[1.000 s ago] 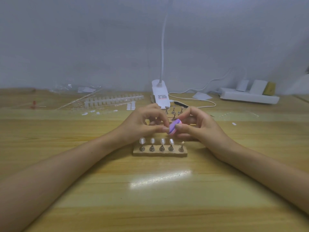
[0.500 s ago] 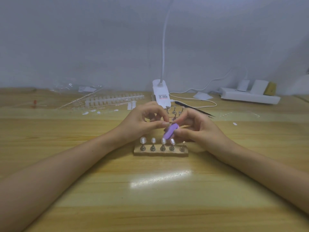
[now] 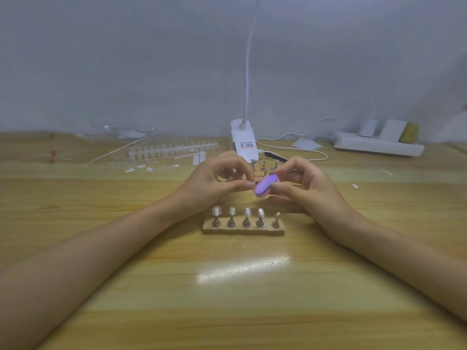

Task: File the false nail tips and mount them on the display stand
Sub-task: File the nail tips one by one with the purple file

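Note:
My right hand (image 3: 300, 185) grips a small purple nail file (image 3: 264, 185) above the table. My left hand (image 3: 217, 180) pinches a tiny clear nail tip against the file's edge; the tip itself is mostly hidden by my fingertips. Just in front of both hands stands a wooden display stand (image 3: 243, 229) with five metal pegs. Clear nail tips (image 3: 232, 211) sit on the left pegs, and the rightmost peg (image 3: 276, 219) is bare. A second stand with bare pegs (image 3: 263, 165) shows behind my hands.
A white clip lamp base (image 3: 244, 141) and its cable lie at the back centre. A strip of nail tips (image 3: 171, 149), loose tips and plastic packaging are at back left. A white power strip (image 3: 379, 145) with plugs is at back right.
My right hand swung the purple file down against the tip and back up, a filing stroke. My left hand stayed in place, still pinching the tip.

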